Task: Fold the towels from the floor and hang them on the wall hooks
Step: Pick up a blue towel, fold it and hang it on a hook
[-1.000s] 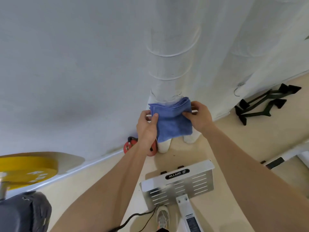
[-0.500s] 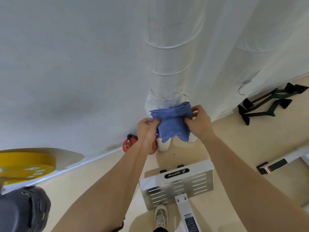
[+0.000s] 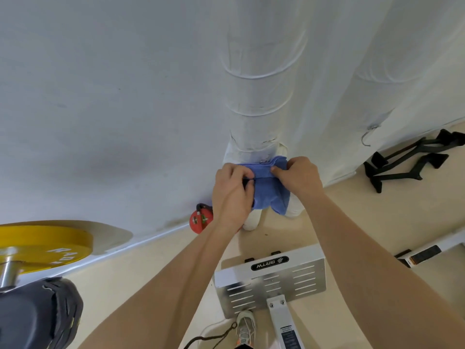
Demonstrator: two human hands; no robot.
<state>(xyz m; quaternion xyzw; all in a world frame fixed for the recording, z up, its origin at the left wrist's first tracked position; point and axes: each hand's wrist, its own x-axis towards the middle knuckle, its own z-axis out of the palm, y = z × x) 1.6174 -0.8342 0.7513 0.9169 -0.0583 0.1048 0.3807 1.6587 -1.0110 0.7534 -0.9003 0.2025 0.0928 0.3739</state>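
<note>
We hold a folded blue towel up at a wall hook.
Our left hand and right hand are both curled, each pinching the towel's top edge between thumb and fingers. That folded edge runs side to side from one hand to the other, just under the small metal hook. The rest hangs straight down between and below our hands, so its longer run is vertical and its lower corners point at the floor. We cannot tell whether the hook has caught the cloth. A second hook sits well to the right of our right hand, a red kettlebell just left of our left wrist.
</note>
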